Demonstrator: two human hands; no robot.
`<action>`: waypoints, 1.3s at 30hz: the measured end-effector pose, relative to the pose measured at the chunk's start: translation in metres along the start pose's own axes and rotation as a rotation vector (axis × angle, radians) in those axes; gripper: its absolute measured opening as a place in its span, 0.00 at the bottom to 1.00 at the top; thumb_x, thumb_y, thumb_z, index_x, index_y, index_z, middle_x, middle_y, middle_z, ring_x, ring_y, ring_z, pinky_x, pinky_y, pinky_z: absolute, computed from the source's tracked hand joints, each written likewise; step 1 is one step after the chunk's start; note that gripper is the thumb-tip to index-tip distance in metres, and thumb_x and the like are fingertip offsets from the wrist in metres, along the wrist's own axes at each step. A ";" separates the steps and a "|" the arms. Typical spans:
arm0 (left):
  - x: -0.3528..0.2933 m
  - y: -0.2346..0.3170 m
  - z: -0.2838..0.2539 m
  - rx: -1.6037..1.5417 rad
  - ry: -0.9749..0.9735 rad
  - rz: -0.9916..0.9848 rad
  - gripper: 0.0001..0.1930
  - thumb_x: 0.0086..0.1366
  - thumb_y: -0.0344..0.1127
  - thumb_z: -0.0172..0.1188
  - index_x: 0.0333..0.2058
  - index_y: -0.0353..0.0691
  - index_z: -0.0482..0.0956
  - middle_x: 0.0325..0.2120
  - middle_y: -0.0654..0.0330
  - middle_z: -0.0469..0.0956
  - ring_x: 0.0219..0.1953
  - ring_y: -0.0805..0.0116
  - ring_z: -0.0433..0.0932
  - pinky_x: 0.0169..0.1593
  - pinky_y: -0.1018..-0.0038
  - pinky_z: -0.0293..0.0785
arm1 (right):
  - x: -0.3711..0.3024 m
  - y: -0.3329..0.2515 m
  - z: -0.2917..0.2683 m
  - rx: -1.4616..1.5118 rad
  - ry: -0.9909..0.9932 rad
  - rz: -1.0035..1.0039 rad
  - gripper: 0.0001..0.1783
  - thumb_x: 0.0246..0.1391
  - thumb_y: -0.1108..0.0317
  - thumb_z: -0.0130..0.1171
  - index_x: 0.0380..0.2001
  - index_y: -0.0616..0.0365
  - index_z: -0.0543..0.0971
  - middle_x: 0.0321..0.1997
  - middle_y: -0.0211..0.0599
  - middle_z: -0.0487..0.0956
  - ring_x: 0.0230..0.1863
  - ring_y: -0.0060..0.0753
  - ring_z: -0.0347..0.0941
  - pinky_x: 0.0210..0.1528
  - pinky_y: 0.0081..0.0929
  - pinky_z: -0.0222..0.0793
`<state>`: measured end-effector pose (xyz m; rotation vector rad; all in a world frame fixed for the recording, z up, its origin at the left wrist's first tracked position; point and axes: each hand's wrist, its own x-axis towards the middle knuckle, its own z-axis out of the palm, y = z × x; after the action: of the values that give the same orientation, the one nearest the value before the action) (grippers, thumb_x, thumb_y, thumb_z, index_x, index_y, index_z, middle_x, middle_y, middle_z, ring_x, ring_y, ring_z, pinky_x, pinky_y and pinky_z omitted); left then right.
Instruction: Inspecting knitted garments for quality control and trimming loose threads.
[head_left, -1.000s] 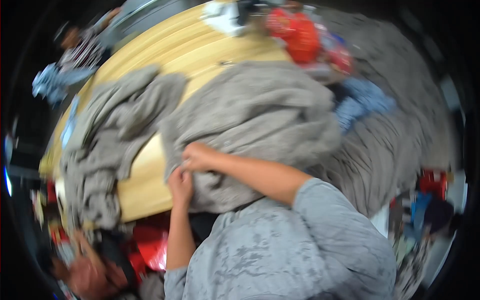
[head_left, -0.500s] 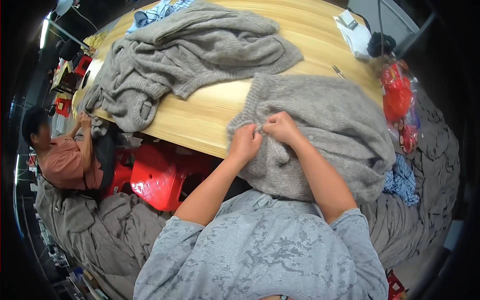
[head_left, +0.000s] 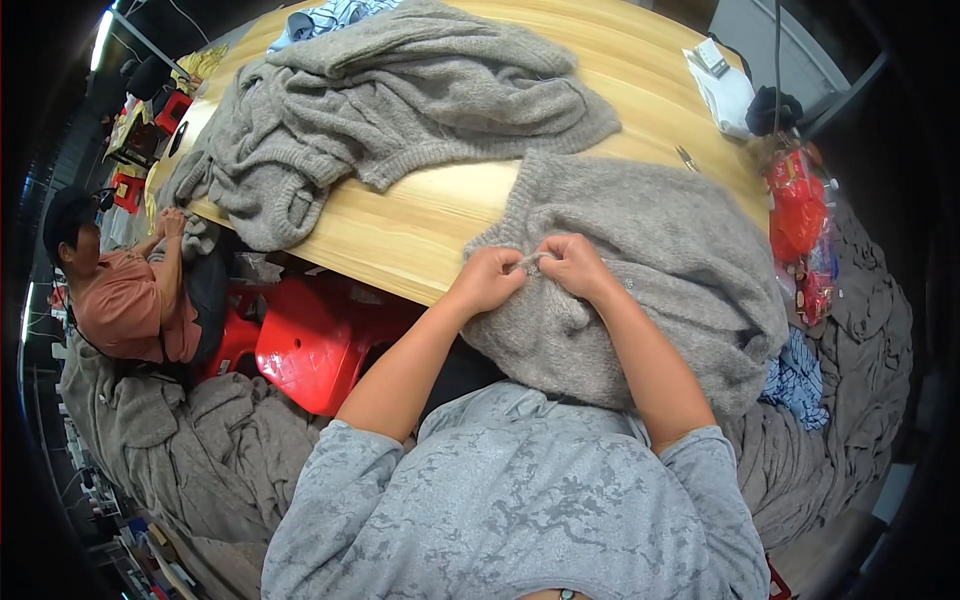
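A grey knitted garment (head_left: 670,235) lies bunched at the near edge of the wooden table (head_left: 385,225) and hangs over toward my body. My left hand (head_left: 490,278) and my right hand (head_left: 573,266) are both closed in a pinch on it, close to its ribbed band. A short twist of grey knit or yarn spans the small gap between my fingertips; which of the two, I cannot tell. Another grey knitted garment (head_left: 420,105) with ribbed edges is spread in folds across the far left of the table.
Thread snips (head_left: 687,158) and a white cloth (head_left: 722,100) with a small box lie at the right. Red plastic bags (head_left: 798,215) hang beside the table. A red stool (head_left: 305,350), a seated person (head_left: 130,305) and heaped grey knits (head_left: 215,450) are on my left.
My hands have drawn slightly apart, and the twist of grey knit or yarn between them now shows more. The whole view has shifted a little.
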<state>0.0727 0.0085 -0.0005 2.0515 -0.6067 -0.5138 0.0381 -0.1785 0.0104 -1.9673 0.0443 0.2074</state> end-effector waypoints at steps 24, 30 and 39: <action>-0.005 0.075 -0.001 0.109 -0.026 0.438 0.11 0.54 0.26 0.58 0.38 0.36 0.77 0.39 0.50 0.73 0.45 0.49 0.72 0.48 0.61 0.70 | -0.114 -0.016 -0.041 0.217 0.100 0.158 0.06 0.51 0.70 0.63 0.31 0.60 0.79 0.22 0.16 0.70 0.22 0.08 0.60 0.24 0.14 0.55; 0.016 0.090 -0.001 0.288 -0.249 0.373 0.08 0.56 0.30 0.62 0.33 0.34 0.79 0.30 0.53 0.77 0.34 0.56 0.77 0.37 0.64 0.72 | -0.100 -0.014 -0.032 0.011 0.257 0.001 0.13 0.48 0.63 0.65 0.32 0.63 0.78 0.22 0.32 0.76 0.22 0.18 0.66 0.25 0.23 0.62; 0.020 0.067 0.003 -0.302 -0.309 -0.198 0.06 0.63 0.31 0.58 0.33 0.33 0.77 0.23 0.65 0.76 0.21 0.79 0.72 0.23 0.79 0.72 | -0.071 0.000 -0.013 0.112 0.273 0.041 0.13 0.46 0.64 0.68 0.27 0.64 0.80 0.16 0.35 0.74 0.18 0.20 0.65 0.22 0.25 0.62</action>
<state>0.0718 -0.0372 0.0531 1.7650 -0.4715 -0.9897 -0.0307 -0.1953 0.0272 -1.8714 0.2688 -0.0377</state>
